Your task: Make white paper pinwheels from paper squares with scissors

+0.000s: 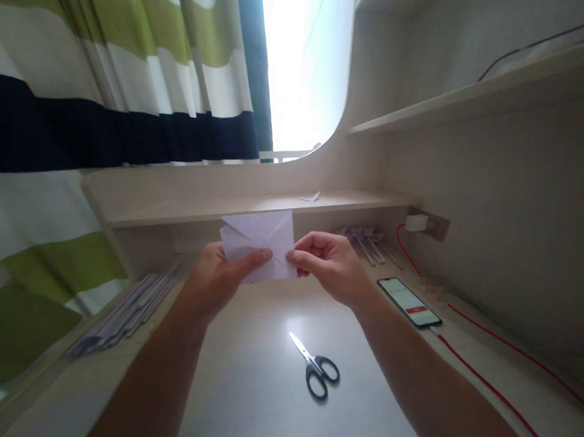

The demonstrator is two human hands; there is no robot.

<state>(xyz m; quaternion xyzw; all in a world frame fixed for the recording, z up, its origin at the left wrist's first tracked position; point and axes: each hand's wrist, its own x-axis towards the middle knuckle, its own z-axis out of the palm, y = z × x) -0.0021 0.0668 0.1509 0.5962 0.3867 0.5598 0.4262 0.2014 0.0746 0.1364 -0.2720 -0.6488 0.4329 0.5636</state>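
A folded white sheet of paper [259, 233] is held up above the desk, with creases and overlapping flaps on its face. My left hand [219, 270] grips its lower left part, thumb flat across the front and fingers behind. At the right edge, my right hand [326, 263] pinches the paper between thumb and curled fingers. Below the hands, scissors [315, 367] with black handles lie on the desk, blades pointing away from me and slightly left.
Rolled paper sticks [128, 307] lie in a pile at left. Folded paper pieces on sticks [364, 239] rest at back right. A phone [409, 303] with a red cable [498, 402] lies at right. A small folded paper [312, 197] sits on the low shelf [253, 206].
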